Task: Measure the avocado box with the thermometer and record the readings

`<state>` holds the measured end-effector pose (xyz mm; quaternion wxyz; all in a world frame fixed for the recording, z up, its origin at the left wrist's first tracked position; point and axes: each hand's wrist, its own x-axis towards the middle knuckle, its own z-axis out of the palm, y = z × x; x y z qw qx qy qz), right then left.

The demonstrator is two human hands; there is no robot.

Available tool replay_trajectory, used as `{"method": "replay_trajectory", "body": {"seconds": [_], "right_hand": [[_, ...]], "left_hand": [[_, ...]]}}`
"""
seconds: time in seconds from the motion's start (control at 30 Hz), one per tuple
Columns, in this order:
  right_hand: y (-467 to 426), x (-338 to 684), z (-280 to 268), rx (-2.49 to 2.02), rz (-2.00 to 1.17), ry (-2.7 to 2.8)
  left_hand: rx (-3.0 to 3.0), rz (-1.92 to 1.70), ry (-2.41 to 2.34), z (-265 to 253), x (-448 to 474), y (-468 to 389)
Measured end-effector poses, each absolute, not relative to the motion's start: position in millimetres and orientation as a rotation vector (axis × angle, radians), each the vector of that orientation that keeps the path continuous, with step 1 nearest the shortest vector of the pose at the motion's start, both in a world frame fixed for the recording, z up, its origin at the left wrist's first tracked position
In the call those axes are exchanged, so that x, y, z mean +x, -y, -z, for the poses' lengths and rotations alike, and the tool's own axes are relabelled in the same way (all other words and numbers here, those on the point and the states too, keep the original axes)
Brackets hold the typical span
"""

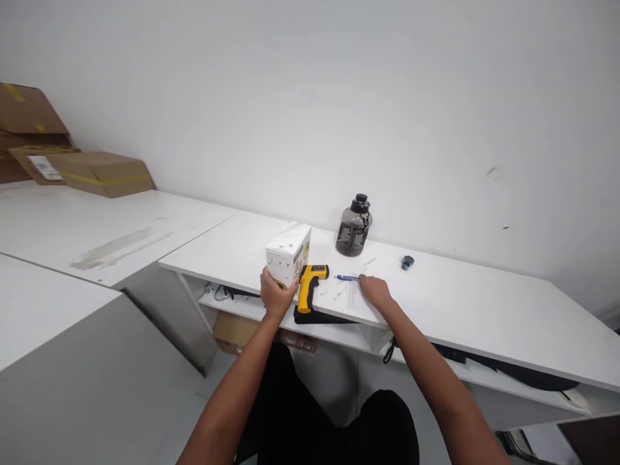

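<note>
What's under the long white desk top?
Under the long white desk top runs a white shelf holding dark cables. A brown cardboard box sits lower down. The shelf's back is hidden.

We see a white carton box (289, 254) standing upright near the front edge of the desk, a yellow patch on its right side. Just right of it lies a yellow and black pistol-shaped thermometer (310, 284), handle toward us. Right of that lies a blue pen (347, 278), flat on paper
</note>
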<state>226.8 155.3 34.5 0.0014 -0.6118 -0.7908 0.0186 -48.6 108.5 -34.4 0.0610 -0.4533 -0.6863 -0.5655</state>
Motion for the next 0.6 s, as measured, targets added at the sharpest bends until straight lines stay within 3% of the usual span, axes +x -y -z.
{"method": "replay_trajectory", "body": {"seconds": [0.1, 0.3, 0.5, 0.6], "right_hand": [[-154, 234, -29, -1.837, -0.043, 2.313], [-141, 241, -25, -1.326, -0.458, 1.643], [-142, 234, -9, -1.067, -0.995, 1.469], [-143, 233, -6, -1.165, -0.966, 1.542]], "left_hand": [[-1.353, 1.714, 2.077, 37, -49, -111], [-1.322, 1.725, 2.058, 41, -50, -113], [-1.311, 1.734, 2.062, 43, -50, -114], [-1.31, 1.744, 2.047, 47, -51, -116]]}}
